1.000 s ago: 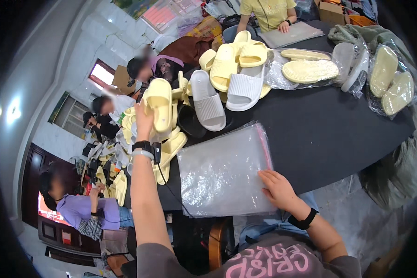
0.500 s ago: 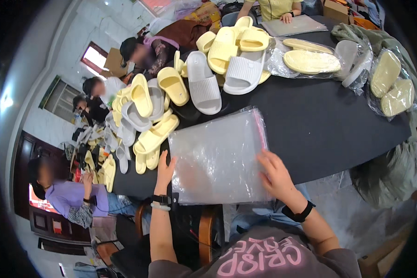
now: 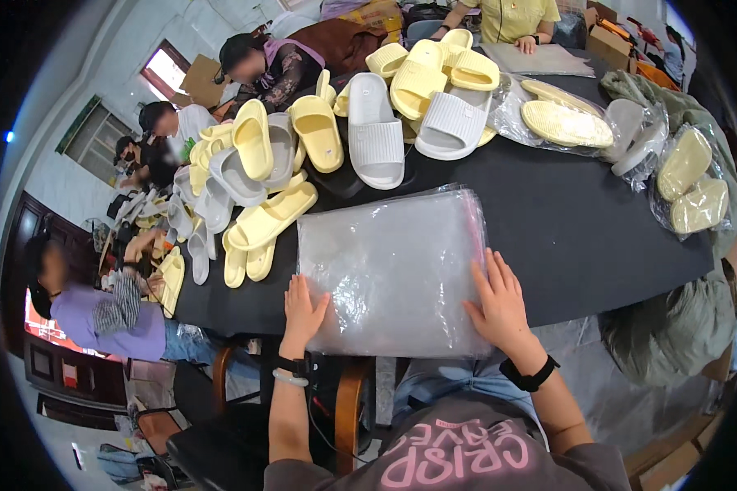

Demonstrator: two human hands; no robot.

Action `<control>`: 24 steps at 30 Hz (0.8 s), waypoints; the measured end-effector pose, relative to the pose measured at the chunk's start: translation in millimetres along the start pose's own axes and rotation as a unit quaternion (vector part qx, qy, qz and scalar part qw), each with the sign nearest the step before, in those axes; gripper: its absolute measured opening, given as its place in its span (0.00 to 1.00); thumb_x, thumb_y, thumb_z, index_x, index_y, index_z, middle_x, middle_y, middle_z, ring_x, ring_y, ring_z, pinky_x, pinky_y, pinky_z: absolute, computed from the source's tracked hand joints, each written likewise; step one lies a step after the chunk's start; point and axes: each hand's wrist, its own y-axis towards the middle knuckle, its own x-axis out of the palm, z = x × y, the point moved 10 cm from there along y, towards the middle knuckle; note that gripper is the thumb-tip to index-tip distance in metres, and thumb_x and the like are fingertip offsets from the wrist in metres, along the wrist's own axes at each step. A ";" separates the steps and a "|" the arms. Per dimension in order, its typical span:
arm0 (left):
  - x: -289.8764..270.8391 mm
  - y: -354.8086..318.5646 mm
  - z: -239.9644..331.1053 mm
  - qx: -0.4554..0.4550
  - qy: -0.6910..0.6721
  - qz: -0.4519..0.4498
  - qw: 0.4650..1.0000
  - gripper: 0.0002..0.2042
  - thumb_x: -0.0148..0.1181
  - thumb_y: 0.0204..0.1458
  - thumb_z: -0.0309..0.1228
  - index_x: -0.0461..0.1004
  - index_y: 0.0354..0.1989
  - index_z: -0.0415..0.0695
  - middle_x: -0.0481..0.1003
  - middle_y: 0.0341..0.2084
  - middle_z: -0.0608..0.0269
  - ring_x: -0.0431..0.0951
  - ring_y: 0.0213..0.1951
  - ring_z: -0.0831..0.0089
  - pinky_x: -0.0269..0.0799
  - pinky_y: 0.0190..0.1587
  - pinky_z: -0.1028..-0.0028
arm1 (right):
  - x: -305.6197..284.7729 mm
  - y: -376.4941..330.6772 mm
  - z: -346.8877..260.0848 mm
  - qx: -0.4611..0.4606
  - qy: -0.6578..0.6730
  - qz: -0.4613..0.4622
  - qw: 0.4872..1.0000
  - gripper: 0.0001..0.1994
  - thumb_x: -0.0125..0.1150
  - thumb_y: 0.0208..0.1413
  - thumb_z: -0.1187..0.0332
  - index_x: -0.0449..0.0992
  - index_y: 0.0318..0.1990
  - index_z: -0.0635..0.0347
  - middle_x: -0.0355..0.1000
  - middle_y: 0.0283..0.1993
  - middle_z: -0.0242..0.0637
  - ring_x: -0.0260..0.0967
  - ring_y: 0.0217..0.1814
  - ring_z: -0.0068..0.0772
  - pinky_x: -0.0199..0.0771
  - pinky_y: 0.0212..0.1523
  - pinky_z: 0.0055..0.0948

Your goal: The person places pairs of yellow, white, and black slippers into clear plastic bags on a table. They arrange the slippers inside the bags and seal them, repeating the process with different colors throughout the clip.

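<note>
Beside the right hand (image 3: pixel 504 309), pink-edged clear bags (image 3: pixel 389 274) are being seen; beyond it, yellow slippers (image 3: pixel 318 135) and a ribbed grey slipper (image 3: pixel 377 143).

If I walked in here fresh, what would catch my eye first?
Probably the heap of yellow and grey slippers along the far left of the dark table. Nearer, a shiny stack of clear plastic bags lies between the person's left hand and right hand. At the table's right end are slippers wrapped in clear plastic.
</note>
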 end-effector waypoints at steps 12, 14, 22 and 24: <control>-15.2 97.7 77.5 0.138 0.052 -0.028 0.989 0.35 0.51 0.59 0.50 0.54 0.69 0.41 0.53 0.69 0.48 0.52 0.71 0.54 0.47 0.69 0.48 | 37.9 -0.1 -25.9 -0.152 -0.029 -0.125 0.980 0.27 0.55 0.53 0.71 0.73 0.59 0.29 0.63 0.68 0.29 0.54 0.73 0.38 0.49 0.72 0.49; 13.4 117.9 55.0 0.066 0.053 -0.099 0.992 0.36 0.46 0.61 0.54 0.50 0.71 0.43 0.50 0.71 0.50 0.48 0.72 0.55 0.43 0.70 0.48 | 38.3 0.6 -22.3 -0.150 -0.014 -0.121 0.981 0.27 0.55 0.53 0.71 0.73 0.60 0.29 0.63 0.69 0.29 0.53 0.74 0.38 0.48 0.72 0.48; 8.6 110.3 63.5 0.070 0.098 -0.075 0.990 0.35 0.44 0.62 0.52 0.51 0.71 0.43 0.50 0.72 0.51 0.48 0.72 0.57 0.40 0.70 0.43 | 32.7 1.4 -25.3 -0.150 -0.005 -0.100 0.984 0.25 0.56 0.51 0.71 0.76 0.57 0.31 0.65 0.67 0.32 0.55 0.73 0.39 0.49 0.72 0.47; -13.5 79.2 96.4 0.145 0.090 0.002 0.985 0.35 0.45 0.62 0.51 0.53 0.70 0.38 0.53 0.70 0.49 0.52 0.71 0.53 0.42 0.69 0.43 | 29.9 0.7 -25.8 -0.151 0.004 -0.089 0.984 0.24 0.56 0.51 0.71 0.77 0.56 0.32 0.66 0.67 0.32 0.56 0.72 0.39 0.50 0.71 0.47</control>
